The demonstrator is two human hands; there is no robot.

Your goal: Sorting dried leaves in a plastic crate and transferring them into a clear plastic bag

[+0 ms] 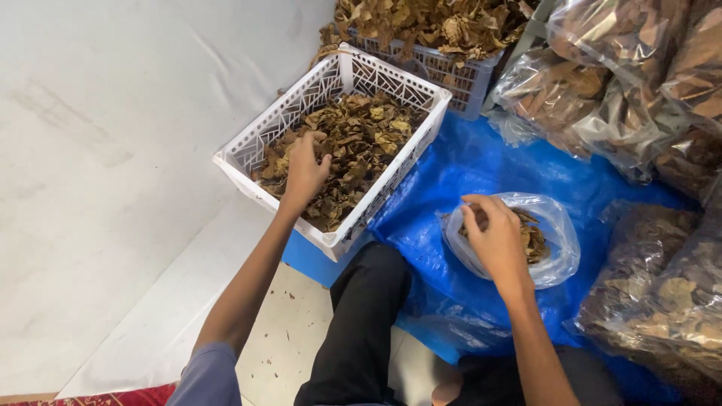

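A white plastic lattice basket (248,146) sits on the floor, partly filled with dry brown leaves (368,135). My left hand (304,169) reaches into it and closes on a clump of those leaves. A small clear plastic bag (560,233) with some dry leaves inside lies on the blue tarp (481,165). My right hand (496,237) holds the bag's open rim at its near left side, fingers pinched on the plastic.
A blue-grey lattice basket (444,75) heaped with dry leaves stands behind the white one. Large clear bags packed with leaves (617,90) pile up at the right, another (662,301) at the lower right. My dark-trousered knee (368,301) lies between my arms. White sheeting (113,188) covers the left.
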